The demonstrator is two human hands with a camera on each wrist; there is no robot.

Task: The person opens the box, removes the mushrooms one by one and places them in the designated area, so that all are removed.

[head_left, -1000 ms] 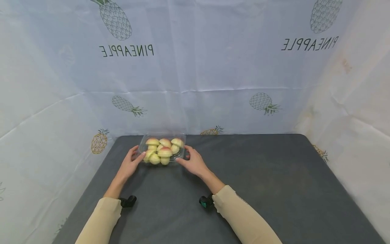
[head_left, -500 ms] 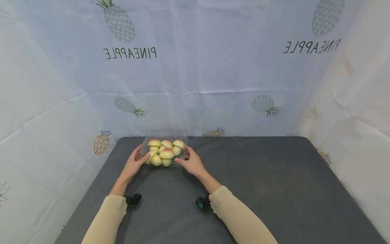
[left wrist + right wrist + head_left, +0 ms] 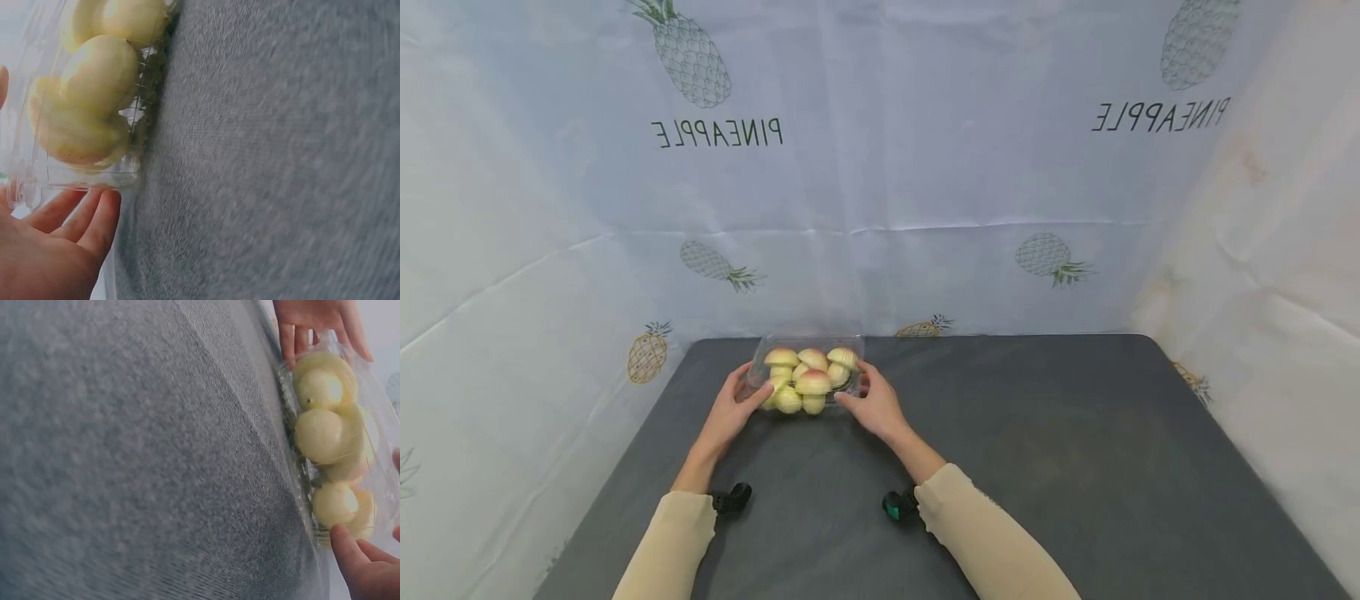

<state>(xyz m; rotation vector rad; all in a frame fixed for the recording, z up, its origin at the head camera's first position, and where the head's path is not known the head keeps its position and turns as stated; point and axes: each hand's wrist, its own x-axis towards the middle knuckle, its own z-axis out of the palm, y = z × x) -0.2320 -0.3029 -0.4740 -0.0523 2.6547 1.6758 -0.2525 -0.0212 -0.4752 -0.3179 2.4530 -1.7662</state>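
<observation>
A clear plastic clamshell box [image 3: 814, 340] stands at the far edge of the dark table, left of centre. Inside it sit several pale yellow, mushroom-shaped pieces [image 3: 813, 382] with reddish tops. My left hand [image 3: 728, 410] holds the box's left end, thumb at the front corner. In the left wrist view, that hand's fingertips [image 3: 111, 199] press the box's end wall close to the tabletop. Around the opposite end, my right hand [image 3: 877, 406] grips with its thumb in front. In the right wrist view, both hands bracket the box lengthwise.
The dark grey table [image 3: 1037, 458] stretches toward me and off to the right. A white cloth backdrop [image 3: 880, 167] with pineapple prints rises right behind the box and along both sides. Each wrist carries a small black camera mount [image 3: 732, 498].
The left hand has shifted slightly right, its thumb reaching further over the box's front corner. The right hand keeps its hold. The box stays at about the same spot; the head view has tilted a little.
</observation>
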